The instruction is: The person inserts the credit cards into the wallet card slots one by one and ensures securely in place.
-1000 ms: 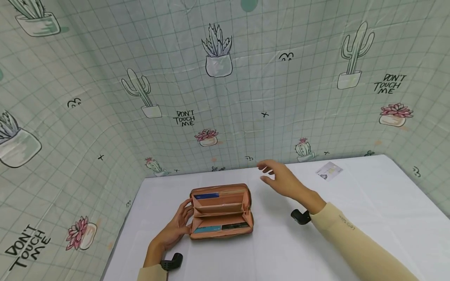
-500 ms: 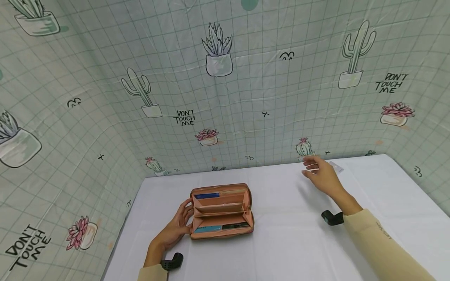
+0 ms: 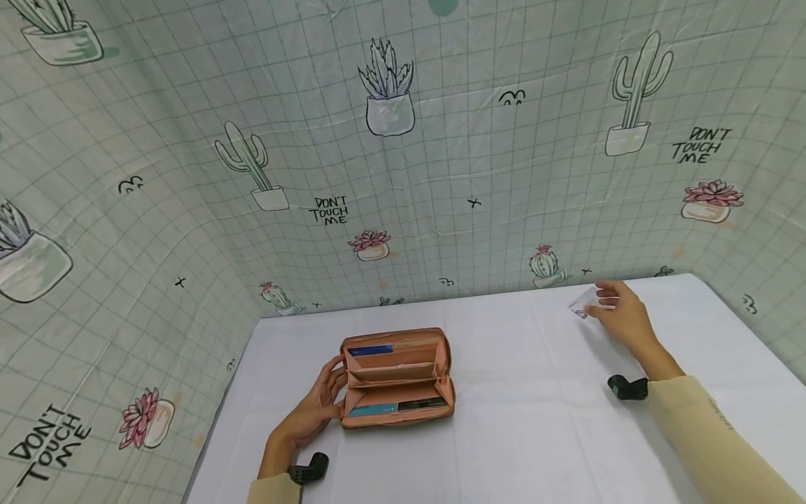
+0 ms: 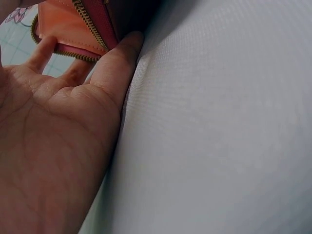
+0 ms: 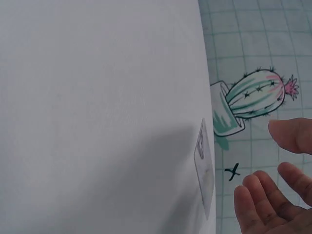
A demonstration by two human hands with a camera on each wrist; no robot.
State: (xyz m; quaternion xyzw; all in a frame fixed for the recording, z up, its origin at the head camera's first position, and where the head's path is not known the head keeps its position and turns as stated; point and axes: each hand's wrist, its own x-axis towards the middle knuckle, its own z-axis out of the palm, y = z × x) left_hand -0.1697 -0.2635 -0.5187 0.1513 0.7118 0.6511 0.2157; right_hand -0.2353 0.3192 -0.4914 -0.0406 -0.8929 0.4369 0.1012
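Note:
An unzipped tan wallet (image 3: 393, 375) lies spread open on the table. My left hand (image 3: 315, 401) holds its left end, thumb at the near flap and fingers at the far one; the left wrist view shows the thumb (image 4: 117, 68) along the brass zipper (image 4: 87, 24). A dark blue card (image 3: 370, 351) sits in the far side, a light blue card (image 3: 373, 410) and a black one (image 3: 420, 404) in the near side. At the back right, my right hand (image 3: 623, 318) hovers over a pale printed card (image 3: 581, 306), partly hiding it. In the right wrist view, thumb and fingers stand apart above that card (image 5: 204, 170).
A white cloth (image 3: 504, 434) covers the table. Behind and beside it hangs a green gridded sheet (image 3: 441, 161) printed with cacti, close to the card. Each wrist wears a black camera, such as the right one (image 3: 627, 387).
My right hand has moved rightward from near the wallet, passing over the pale card to its right side. My left hand and the wallet have stayed put.

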